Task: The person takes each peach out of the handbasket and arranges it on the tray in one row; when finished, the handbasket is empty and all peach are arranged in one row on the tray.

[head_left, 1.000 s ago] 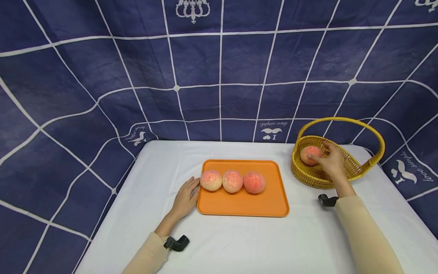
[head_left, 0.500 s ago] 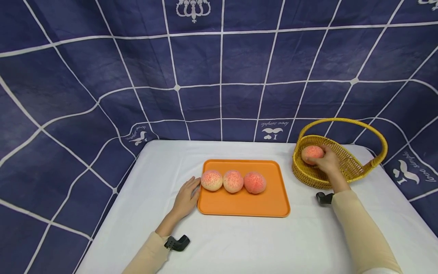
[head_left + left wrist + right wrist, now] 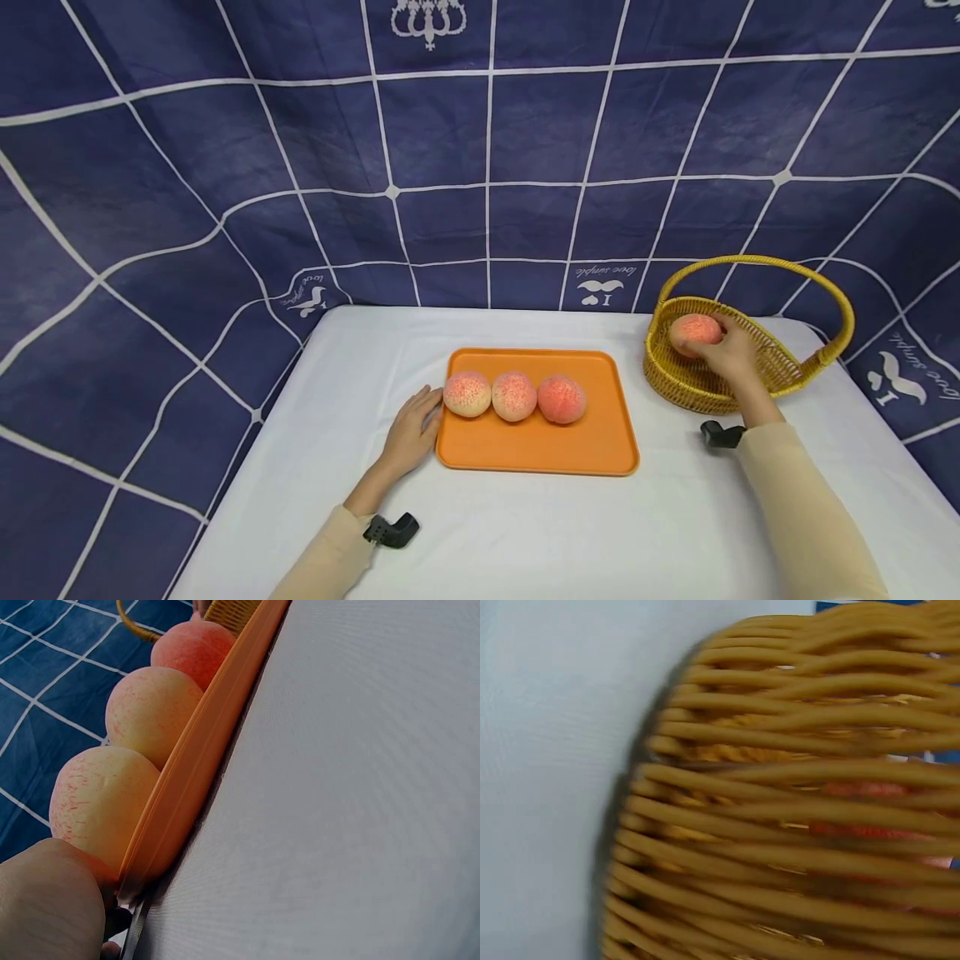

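Observation:
In the head view my right hand [image 3: 731, 350] reaches into a yellow wicker basket [image 3: 682, 393] and grips a peach [image 3: 692, 332], its thumb at the near side and fingers at the far side. Woven strands [image 3: 780, 862] fill much of the right wrist view, and red patches of the peach [image 3: 870, 831] show through the gaps. My left hand [image 3: 408, 433] lies on the table with fingertips at the left edge of an orange tray [image 3: 536, 446]. On that tray, a left peach [image 3: 467, 394], a middle peach [image 3: 514, 397] and a redder right peach [image 3: 562, 399] sit in a row.
White cloth [image 3: 525, 533] covers the table. The basket's tall handle [image 3: 757, 260] arches above the right hand. Behind the table hangs a dark blue curtain [image 3: 442, 225] with white lines.
The right hand has closed round the peach in the basket, and the peach has shifted slightly to the right with it. The left hand stays at the tray's edge.

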Tool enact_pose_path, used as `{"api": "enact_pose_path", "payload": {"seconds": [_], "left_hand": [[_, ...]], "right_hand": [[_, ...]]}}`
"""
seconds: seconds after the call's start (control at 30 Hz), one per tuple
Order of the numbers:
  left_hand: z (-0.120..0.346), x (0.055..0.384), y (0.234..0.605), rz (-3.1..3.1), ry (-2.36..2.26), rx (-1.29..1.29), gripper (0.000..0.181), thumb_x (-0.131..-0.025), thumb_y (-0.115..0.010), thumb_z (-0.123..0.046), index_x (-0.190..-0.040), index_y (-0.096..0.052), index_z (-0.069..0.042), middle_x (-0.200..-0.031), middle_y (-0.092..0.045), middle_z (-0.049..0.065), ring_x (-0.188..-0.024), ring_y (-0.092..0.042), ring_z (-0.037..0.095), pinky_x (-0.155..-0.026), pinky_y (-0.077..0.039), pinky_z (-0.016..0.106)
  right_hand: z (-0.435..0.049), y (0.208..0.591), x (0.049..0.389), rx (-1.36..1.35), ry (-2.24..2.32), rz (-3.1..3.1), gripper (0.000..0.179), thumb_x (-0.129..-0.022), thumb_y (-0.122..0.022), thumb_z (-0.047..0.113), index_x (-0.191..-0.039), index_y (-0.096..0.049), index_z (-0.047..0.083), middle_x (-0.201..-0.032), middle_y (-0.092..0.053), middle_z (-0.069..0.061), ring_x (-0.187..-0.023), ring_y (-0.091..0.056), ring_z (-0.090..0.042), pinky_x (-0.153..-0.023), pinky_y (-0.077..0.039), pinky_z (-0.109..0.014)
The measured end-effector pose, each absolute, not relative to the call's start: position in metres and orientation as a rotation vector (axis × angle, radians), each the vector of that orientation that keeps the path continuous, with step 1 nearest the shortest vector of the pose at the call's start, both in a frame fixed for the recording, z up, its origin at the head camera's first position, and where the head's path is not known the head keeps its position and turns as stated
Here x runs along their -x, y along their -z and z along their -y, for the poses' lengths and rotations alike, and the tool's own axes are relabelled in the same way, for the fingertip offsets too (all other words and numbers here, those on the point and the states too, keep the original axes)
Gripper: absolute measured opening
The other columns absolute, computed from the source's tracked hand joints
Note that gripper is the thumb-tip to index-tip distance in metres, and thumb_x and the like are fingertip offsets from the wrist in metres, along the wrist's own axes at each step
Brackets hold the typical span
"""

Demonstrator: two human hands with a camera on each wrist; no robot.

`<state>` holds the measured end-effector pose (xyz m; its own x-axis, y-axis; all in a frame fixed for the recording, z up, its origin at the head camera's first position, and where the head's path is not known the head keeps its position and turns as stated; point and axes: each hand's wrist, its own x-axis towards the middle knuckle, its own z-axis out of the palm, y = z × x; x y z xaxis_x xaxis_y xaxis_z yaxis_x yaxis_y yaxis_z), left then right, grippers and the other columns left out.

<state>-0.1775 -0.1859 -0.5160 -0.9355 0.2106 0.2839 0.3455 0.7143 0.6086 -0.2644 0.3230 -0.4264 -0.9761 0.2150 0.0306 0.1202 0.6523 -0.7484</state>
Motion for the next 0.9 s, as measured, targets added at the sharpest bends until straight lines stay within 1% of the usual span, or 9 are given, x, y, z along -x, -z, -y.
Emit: {"api": "enact_pose_path", "payload": {"seconds": [0.2, 0.23, 0.3, 0.4, 0.47, 0.57, 0.63, 0.7, 0.9], "left_hand": [[0.186, 0.177, 0.515, 2.728, 1.030, 0.442, 0.044, -0.098, -0.054, -0.012, -0.139, -0.051, 0.003, -0.144, -0.052, 0.018, -0.141, -0.039, 0.036, -0.120, -0.026, 0.053], [0.186, 0.177, 0.514, 2.729, 1.032, 0.441, 0.044, -0.098, -0.054, -0.012, -0.139, -0.051, 0.003, -0.144, -0.052, 0.018, -0.141, -0.039, 0.036, -0.120, -0.026, 0.053], [0.187, 0.177, 0.514, 2.733, 1.030, 0.439, 0.044, -0.098, -0.053, -0.013, -0.139, -0.051, 0.003, -0.144, -0.052, 0.018, -0.141, -0.039, 0.036, -0.120, -0.026, 0.053], [0.187, 0.177, 0.514, 2.731, 1.034, 0.440, 0.043, -0.099, -0.053, -0.013, -0.139, -0.051, 0.002, -0.144, -0.052, 0.017, -0.141, -0.039, 0.036, -0.120, -0.026, 0.053], [0.188, 0.177, 0.514, 2.728, 1.038, 0.442, 0.043, -0.099, -0.053, -0.014, -0.139, -0.052, 0.002, -0.144, -0.052, 0.017, -0.141, -0.040, 0.035, -0.120, -0.026, 0.053], [0.187, 0.178, 0.515, 2.720, 1.041, 0.452, 0.043, -0.099, -0.053, -0.013, -0.138, -0.052, 0.003, -0.143, -0.053, 0.018, -0.140, -0.040, 0.036, -0.119, -0.027, 0.054], [0.187, 0.178, 0.515, 2.718, 1.041, 0.456, 0.043, -0.099, -0.053, -0.013, -0.138, -0.052, 0.003, -0.143, -0.053, 0.018, -0.140, -0.040, 0.036, -0.119, -0.027, 0.054], [0.187, 0.178, 0.515, 2.715, 1.043, 0.459, 0.043, -0.099, -0.053, -0.013, -0.138, -0.052, 0.003, -0.143, -0.053, 0.018, -0.140, -0.040, 0.036, -0.119, -0.027, 0.054], [0.186, 0.178, 0.516, 2.722, 1.039, 0.455, 0.043, -0.099, -0.053, -0.013, -0.139, -0.052, 0.002, -0.143, -0.053, 0.017, -0.141, -0.040, 0.035, -0.120, -0.027, 0.052]], "right_hand": [[-0.317, 0.407, 0.240, 0.219, -1.244, 2.709, 0.084, -0.089, -0.072, 0.029, -0.151, -0.026, -0.004, -0.147, -0.038, -0.032, -0.127, -0.044, -0.046, -0.102, -0.044, -0.059], [-0.315, 0.404, 0.235, 0.209, -1.232, 2.706, 0.084, -0.088, -0.072, 0.029, -0.152, -0.027, -0.003, -0.146, -0.039, -0.031, -0.126, -0.045, -0.045, -0.097, -0.048, -0.053], [-0.311, 0.399, 0.226, 0.182, -1.226, 2.699, 0.083, -0.087, -0.074, 0.028, -0.151, -0.029, 0.000, -0.145, -0.041, -0.029, -0.124, -0.045, -0.043, -0.089, -0.052, -0.033], [-0.303, 0.392, 0.212, 0.128, -1.236, 2.686, 0.082, -0.085, -0.076, 0.024, -0.151, -0.032, 0.002, -0.143, -0.043, -0.027, -0.122, -0.046, -0.042, -0.076, -0.044, -0.009], [-0.296, 0.389, 0.203, 0.073, -1.252, 2.683, 0.081, -0.084, -0.077, 0.022, -0.149, -0.034, 0.002, -0.141, -0.044, -0.025, -0.119, -0.047, -0.037, -0.071, -0.039, 0.000], [-0.286, 0.388, 0.193, -0.028, -1.281, 2.678, 0.079, -0.082, -0.079, 0.018, -0.148, -0.038, 0.001, -0.138, -0.046, -0.023, -0.111, -0.050, -0.019, -0.073, -0.041, 0.000], [-0.279, 0.389, 0.189, -0.101, -1.295, 2.674, 0.078, -0.081, -0.080, 0.017, -0.146, -0.040, 0.001, -0.135, -0.048, -0.022, -0.106, -0.048, -0.006, -0.075, -0.042, -0.001], [-0.272, 0.391, 0.186, -0.169, -1.322, 2.671, 0.077, -0.079, -0.081, 0.015, -0.145, -0.042, 0.001, -0.134, -0.050, -0.022, -0.102, -0.046, 0.002, -0.076, -0.043, -0.001], [-0.255, 0.404, 0.185, -0.308, -1.416, 2.704, 0.077, -0.077, -0.083, 0.011, -0.143, -0.045, 0.001, -0.133, -0.053, -0.023, -0.100, -0.050, 0.003, -0.079, -0.048, -0.004]]}}
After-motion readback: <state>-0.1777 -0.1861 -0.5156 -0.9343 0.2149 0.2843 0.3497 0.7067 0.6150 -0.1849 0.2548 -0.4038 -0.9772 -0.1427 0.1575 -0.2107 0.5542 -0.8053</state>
